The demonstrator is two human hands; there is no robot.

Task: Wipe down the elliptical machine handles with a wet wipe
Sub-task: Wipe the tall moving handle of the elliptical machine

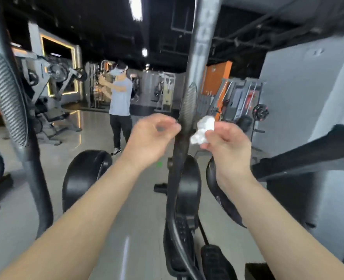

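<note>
A crumpled white wet wipe point(204, 130) is pinched in my right hand point(227, 142), just right of the elliptical's upright handle bar point(202, 47). That grey bar rises through the middle of the view and joins a dark lower arm point(180, 150). My left hand point(153, 138) hovers left of the bar with fingers loosely curled, holding nothing; its fingertips are near the bar, and contact cannot be told through the blur. A second handle bar point(9, 98) with a ribbed grip stands at the far left.
The elliptical's black flywheel housing point(84, 178) and pedal point(213, 257) lie below my arms. A person in a grey shirt point(120, 98) stands a few metres ahead on the glossy floor. Weight machines line the back; a grey wall point(300, 93) is on the right.
</note>
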